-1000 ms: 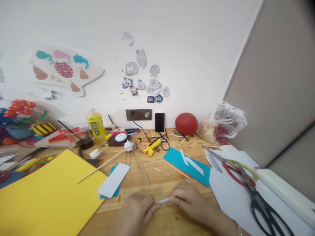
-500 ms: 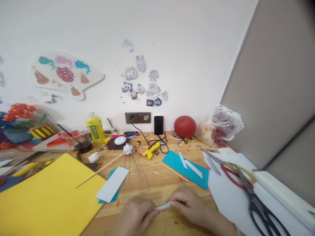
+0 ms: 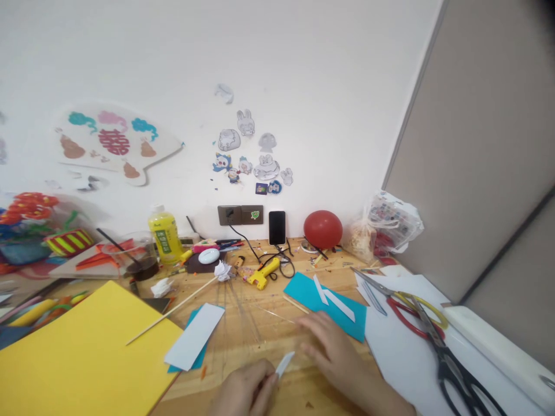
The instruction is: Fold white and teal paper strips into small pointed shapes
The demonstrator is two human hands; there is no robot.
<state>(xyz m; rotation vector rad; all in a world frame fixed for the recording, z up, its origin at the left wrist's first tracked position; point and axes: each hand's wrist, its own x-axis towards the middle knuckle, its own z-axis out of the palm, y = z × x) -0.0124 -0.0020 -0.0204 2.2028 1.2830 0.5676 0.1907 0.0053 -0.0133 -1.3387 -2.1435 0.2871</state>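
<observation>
My left hand is closed on a narrow white paper strip, whose free end sticks out to the right. My right hand is off the strip, fingers apart and nothing visible in them. It hovers beside a blue paper sheet on which two white paper strips lie. A wooden stick rests along the near edge of that sheet. Left of my hands, a white paper rectangle overlaps a smaller blue piece.
Yellow card covers the left side, with a stick topped by a white paper flower across its edge. Behind are a yellow glue gun, a drink bottle and a red balloon. Black-handled scissors lie on white paper at right.
My right hand has let go of the strip's right end and moved up and slightly right, its fingers opening. My left hand keeps the strip, now tilted more upward. The view has shifted slightly.
</observation>
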